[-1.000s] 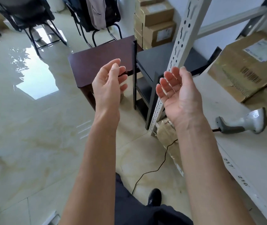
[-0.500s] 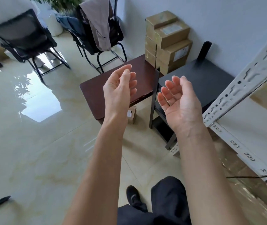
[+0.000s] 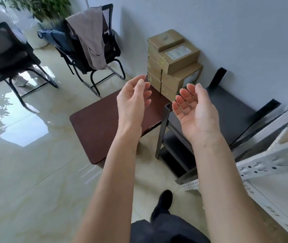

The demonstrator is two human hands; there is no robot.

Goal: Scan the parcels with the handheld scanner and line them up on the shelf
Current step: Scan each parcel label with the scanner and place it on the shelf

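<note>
Head view: both hands raised, empty, palms facing each other, fingers loosely spread. Left hand (image 3: pixel 132 100) and right hand (image 3: pixel 194 111) hold nothing. Stack of parcels (image 3: pixel 173 62) sits just beyond the fingertips, on the far end of the brown table (image 3: pixel 101 127) against the wall. Shelf (image 3: pixel 278 160) is to the right of the right hand. Scanner not in view. Step looks like reaching for a parcel; next move calls for gripping the top box on both sides.
</note>
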